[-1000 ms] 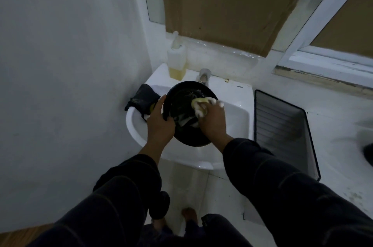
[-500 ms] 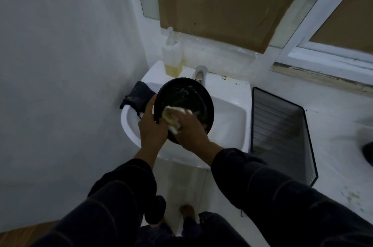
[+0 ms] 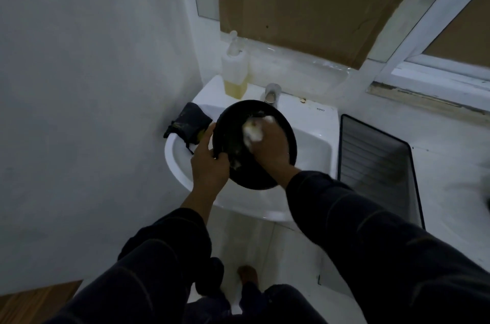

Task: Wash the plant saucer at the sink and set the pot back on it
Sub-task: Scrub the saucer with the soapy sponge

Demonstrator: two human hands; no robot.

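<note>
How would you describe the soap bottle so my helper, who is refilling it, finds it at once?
Start at the white sink below the cardboard-covered window. On its back ledge, left of the tap, stands the soap bottle. It is the only upright translucent container there, with yellow liquid at the bottom.

Held over the sink (image 3: pixel 315 138): saucer (image 3: pixel 267 180), left hand (image 3: pixel 209 164) at its left edge, right hand (image 3: pixel 270 148) and sponge (image 3: pixel 253 130) inside. Behind, tap (image 3: pixel 271 93); soap bottle (image 3: pixel 234 71) behind-left. Cloth (image 3: pixel 188 125) on left rim; tray (image 3: pixel 379 164) on worktop (image 3: pixel 450 159), right.
</note>
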